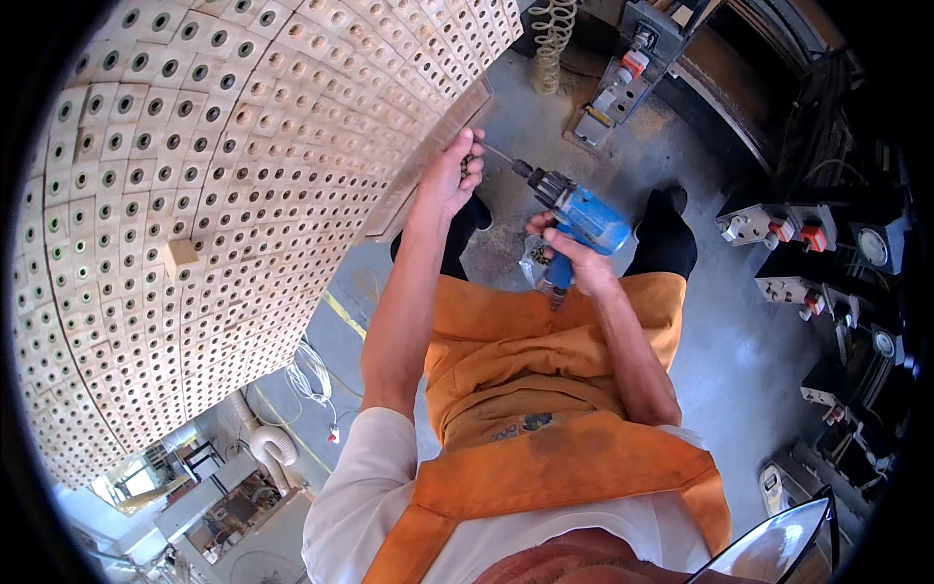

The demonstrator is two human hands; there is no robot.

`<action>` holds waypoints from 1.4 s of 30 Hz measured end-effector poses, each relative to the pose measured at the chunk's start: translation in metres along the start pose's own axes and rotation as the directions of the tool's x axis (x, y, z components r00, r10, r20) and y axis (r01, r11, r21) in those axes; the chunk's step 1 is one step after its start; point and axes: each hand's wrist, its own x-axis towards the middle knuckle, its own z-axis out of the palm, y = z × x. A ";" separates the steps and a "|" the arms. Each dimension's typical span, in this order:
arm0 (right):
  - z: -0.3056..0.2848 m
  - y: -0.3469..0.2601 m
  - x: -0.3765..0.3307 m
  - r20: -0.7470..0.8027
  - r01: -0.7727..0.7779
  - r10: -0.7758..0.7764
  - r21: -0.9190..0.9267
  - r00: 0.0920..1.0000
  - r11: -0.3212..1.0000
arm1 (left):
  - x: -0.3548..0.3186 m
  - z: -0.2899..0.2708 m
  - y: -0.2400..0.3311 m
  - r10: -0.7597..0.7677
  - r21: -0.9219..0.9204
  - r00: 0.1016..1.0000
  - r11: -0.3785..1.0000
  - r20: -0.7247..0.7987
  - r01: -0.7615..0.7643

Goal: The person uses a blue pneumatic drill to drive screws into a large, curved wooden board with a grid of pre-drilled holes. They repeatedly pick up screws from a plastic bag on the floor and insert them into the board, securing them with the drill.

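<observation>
My right hand [576, 255] is closed round the grip of a blue cordless drill [595, 222], whose long thin bit [498, 154] points up and left. A clear plastic bag [533, 263] with small brass-coloured pieces hangs beside that hand; how it is held is hidden. My left hand [455, 175] is curled around several small metal inserts, partly visible between the fingers, close to the bit's tip. To the left stands a large array of pale wooden blocks [243, 195]. Many of their holes have dark metal rings; others, toward the upper middle, show bare wood.
One small wooden block [181, 257] sticks out from the array. A wooden edge board [433, 156] borders it near my left hand. Black machinery with red-capped fittings [813, 237] lines the right. A coiled hose [552, 49] hangs at top; white cable [309, 375] lies on the floor.
</observation>
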 end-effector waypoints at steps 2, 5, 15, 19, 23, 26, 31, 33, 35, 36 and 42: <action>0.021 0.002 0.009 0.004 -0.017 0.017 0.117 1.000 0.993 | 0.013 -0.001 0.002 0.051 -0.086 0.999 0.995 0.000 -0.051; 0.038 0.007 0.028 -0.014 -0.050 0.056 0.283 0.998 0.958 | 0.022 0.005 0.013 0.119 -0.201 0.993 0.972 -0.012 -0.119; 0.048 0.018 0.038 -0.017 -0.032 0.041 0.368 0.999 0.929 | 0.015 -0.013 0.011 0.050 -0.193 0.999 0.980 -0.003 -0.050; 0.047 0.023 0.041 -0.016 0.021 -0.017 0.356 1.000 0.934 | -0.024 -0.020 -0.006 -0.070 -0.117 0.997 0.991 -0.016 0.068; 0.047 0.017 0.043 -0.004 0.046 -0.047 0.301 0.999 0.953 | -0.076 -0.034 -0.049 -0.194 -0.009 0.981 0.981 0.014 0.194; 0.043 0.014 0.043 0.014 0.061 -0.067 0.282 0.998 0.957 | -0.107 -0.030 -0.071 -0.202 -0.055 0.979 0.978 -0.001 0.202; 0.042 0.013 0.048 0.036 0.049 -0.060 0.242 0.998 0.969 | -0.162 -0.013 -0.075 -0.132 -0.141 0.989 0.980 0.070 0.141; 0.045 0.015 0.048 0.043 0.057 -0.069 0.246 0.997 0.968 | -0.177 -0.006 -0.066 -0.105 -0.079 0.988 0.990 0.110 0.114; 0.045 0.018 0.050 0.067 0.090 -0.113 0.279 0.991 0.956 | -0.180 -0.005 -0.052 -0.080 -0.023 0.991 0.996 0.104 0.083; 0.044 0.021 0.051 0.060 0.098 -0.121 0.295 0.991 0.951 | -0.178 -0.009 -0.052 -0.081 -0.009 0.992 0.997 0.098 0.082; 0.054 0.014 0.037 0.048 0.123 -0.140 0.267 0.989 0.956 | -0.150 -0.014 -0.019 0.019 0.003 0.999 1.000 -0.043 -0.019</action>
